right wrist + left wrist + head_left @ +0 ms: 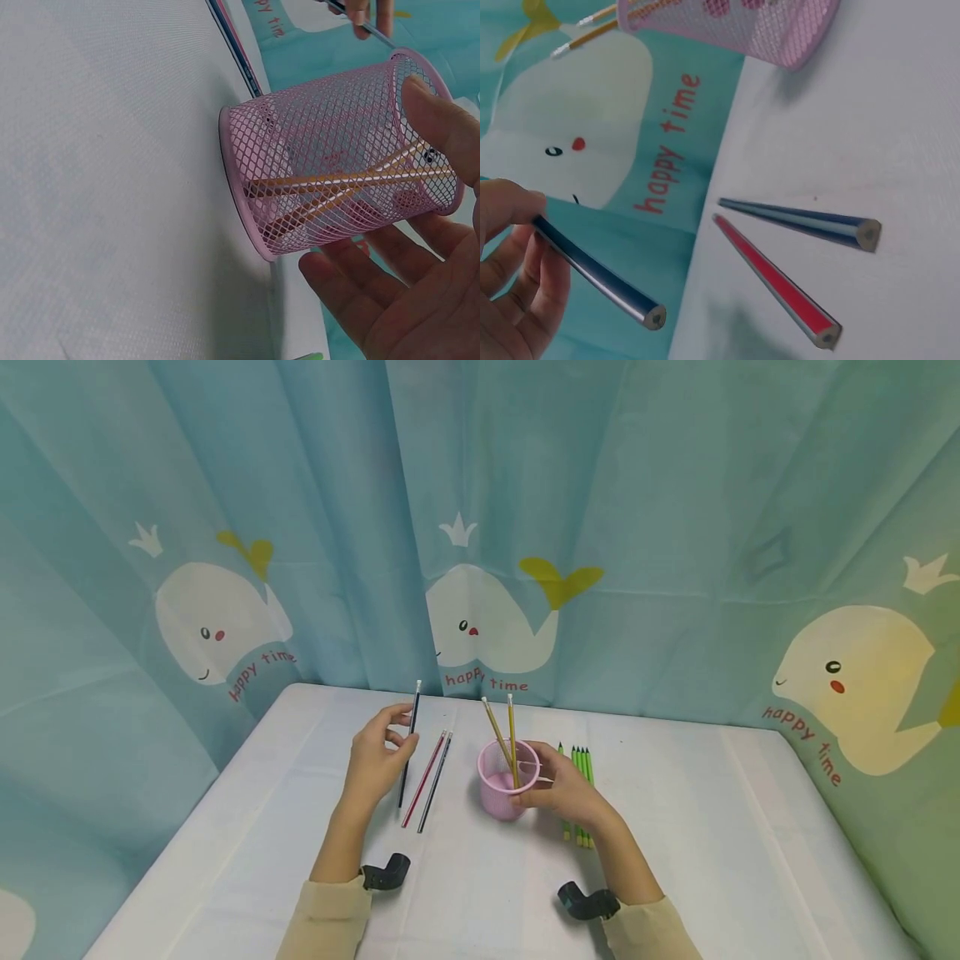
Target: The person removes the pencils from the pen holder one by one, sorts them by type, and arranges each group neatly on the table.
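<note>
My left hand (375,762) pinches a dark blue pencil (600,271) between thumb and fingers. It stands nearly upright in the head view, white eraser end up, and its lower end shows no sharpened point. Around the pink mesh pencil cup (499,802) my right hand (567,789) curls, the thumb near the rim and the other fingers across on the far side. Two yellow pencils (352,180) lean inside the cup, eraser ends up. Between the left hand and the cup, a red pencil (423,779) and another dark blue pencil (435,782) lie side by side.
Several green pencils (582,764) lie in a row on the white table (712,827), partly behind the right hand. A blue-green curtain (660,527) with whale prints hangs behind the table. Each wrist carries a black camera mount (386,872).
</note>
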Motion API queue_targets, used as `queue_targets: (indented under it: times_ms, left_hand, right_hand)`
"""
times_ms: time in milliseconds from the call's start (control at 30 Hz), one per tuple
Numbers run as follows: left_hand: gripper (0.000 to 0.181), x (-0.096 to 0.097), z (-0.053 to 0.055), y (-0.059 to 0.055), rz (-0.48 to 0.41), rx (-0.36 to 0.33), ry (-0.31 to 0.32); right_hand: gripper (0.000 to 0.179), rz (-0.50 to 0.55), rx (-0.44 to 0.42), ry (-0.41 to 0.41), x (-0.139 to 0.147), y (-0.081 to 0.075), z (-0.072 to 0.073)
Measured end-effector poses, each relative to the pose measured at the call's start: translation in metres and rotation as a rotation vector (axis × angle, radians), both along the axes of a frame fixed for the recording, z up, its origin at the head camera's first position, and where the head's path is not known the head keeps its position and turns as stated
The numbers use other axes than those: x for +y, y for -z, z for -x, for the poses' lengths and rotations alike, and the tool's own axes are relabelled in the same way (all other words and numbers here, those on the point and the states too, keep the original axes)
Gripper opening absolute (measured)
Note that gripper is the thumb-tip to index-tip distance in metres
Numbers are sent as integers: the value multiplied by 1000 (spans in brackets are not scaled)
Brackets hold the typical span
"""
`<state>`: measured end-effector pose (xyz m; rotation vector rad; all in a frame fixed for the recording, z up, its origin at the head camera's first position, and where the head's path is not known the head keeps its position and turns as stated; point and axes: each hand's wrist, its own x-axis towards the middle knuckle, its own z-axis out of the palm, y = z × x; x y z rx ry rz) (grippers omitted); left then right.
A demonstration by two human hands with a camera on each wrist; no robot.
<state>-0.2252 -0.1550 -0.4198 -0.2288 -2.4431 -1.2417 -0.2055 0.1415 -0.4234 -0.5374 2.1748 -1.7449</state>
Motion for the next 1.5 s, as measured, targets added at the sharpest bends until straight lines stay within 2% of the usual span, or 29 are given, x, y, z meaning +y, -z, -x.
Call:
queue_targets:
  times_ms: [233, 367, 533, 867, 1067, 1200, 1367, 1500]
  left_hand:
    - [40, -4, 5, 9, 85, -49, 5]
    - [40, -5, 7, 14, 109, -124, 2]
    - [40, -7, 9, 23, 134, -225, -24]
    - [37, -9, 11, 40, 195, -351, -32]
    - [34, -7, 9, 44, 206, -372, -19]
    - [34, -5, 9, 45, 236, -354, -30]
    - [33, -3, 10, 45, 244, -346, -36]
    - [32, -1, 9, 47, 228, -346, -14]
  right_hand:
    - [77, 19, 19, 6, 2, 16, 9]
    - [78, 32, 28, 11, 3, 26, 15]
    - [80, 32, 31, 15, 4, 28, 16]
    - [81, 42, 12, 11, 3, 25, 16]
    - [80, 48, 2, 3, 0, 12, 9]
    - [79, 43, -9, -8, -1, 2, 4]
    - [79, 38, -5, -16, -1, 0, 4]
    - [79, 42, 9, -23, -1, 1, 3]
